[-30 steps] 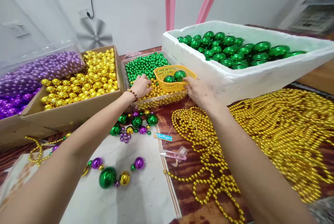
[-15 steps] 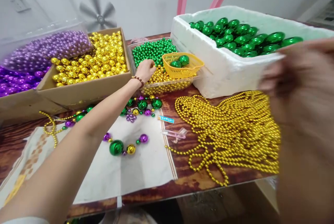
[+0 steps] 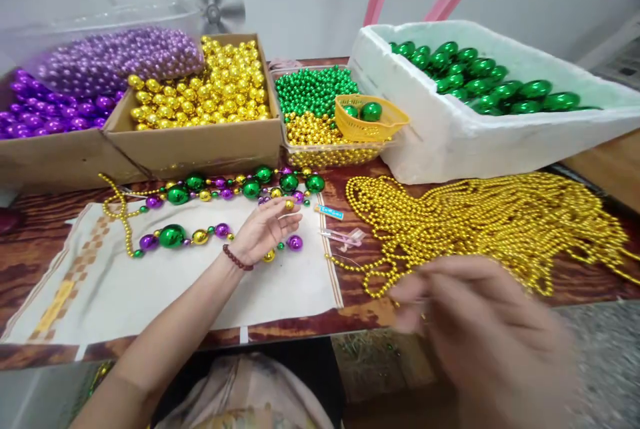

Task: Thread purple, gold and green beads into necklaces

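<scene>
My left hand (image 3: pixel 267 230) is over the white cloth (image 3: pixel 210 289), thumb and fingers closed on a small gold bead (image 3: pixel 289 205). Under and beside it lie loose beads, among them a purple bead (image 3: pixel 295 243). A string of green, gold and purple beads (image 3: pixel 173 236) runs across the cloth to the left, with a second beaded strand (image 3: pixel 220 183) behind it. In the right foreground my right hand (image 3: pixel 485 329) is blurred, its fingers pinched together. What they hold is too smeared to name; tiny gold specks show at the fingertips.
Cardboard boxes of purple beads (image 3: pixel 55 112) and gold beads (image 3: pixel 200 92) stand at the back left. A clear tub (image 3: pixel 345 154) holds small beads and a yellow basket (image 3: pixel 387 125). Right of it is a foam box (image 3: pixel 420 142) of green beads. Gold bead chains (image 3: pixel 450 222) lie in front.
My left hand has come back from the tub of small beads to above the cloth, with a gold bead in its fingers. My right hand has moved down and left. The view has shifted.
</scene>
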A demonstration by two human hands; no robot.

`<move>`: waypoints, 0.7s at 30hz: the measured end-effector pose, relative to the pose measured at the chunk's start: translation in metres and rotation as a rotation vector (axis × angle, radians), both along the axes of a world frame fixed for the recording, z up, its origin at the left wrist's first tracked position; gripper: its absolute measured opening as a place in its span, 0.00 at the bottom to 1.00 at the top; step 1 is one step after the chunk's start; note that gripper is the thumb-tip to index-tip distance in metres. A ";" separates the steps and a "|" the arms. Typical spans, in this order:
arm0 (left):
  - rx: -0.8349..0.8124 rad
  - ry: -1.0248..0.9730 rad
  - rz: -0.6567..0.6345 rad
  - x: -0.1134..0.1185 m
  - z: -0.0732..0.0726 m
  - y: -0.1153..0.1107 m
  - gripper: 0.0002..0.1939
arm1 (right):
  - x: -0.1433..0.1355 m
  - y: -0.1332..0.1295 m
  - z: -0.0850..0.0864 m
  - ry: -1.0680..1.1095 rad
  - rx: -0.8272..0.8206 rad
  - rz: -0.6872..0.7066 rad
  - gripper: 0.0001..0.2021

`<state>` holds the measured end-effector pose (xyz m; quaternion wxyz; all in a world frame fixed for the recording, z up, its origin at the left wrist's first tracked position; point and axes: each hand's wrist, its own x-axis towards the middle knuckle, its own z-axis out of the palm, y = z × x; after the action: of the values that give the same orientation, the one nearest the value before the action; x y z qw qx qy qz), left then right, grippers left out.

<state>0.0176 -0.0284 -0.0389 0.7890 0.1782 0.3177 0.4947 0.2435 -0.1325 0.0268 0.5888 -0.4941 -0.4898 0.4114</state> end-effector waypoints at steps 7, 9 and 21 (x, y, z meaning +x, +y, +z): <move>-0.075 -0.162 0.052 -0.017 -0.009 -0.028 0.08 | -0.052 -0.033 -0.075 -0.076 -0.232 0.135 0.09; -0.078 -0.167 0.067 -0.018 -0.008 -0.029 0.08 | -0.056 -0.038 -0.083 -0.096 -0.248 0.107 0.10; -0.037 -0.100 0.016 -0.017 -0.011 -0.027 0.09 | -0.058 -0.037 -0.085 -0.162 -0.275 0.060 0.12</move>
<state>0.0004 -0.0550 -0.0497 0.8031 0.1361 0.2883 0.5033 0.1856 -0.1692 -0.0582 0.4613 -0.5868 -0.4895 0.4509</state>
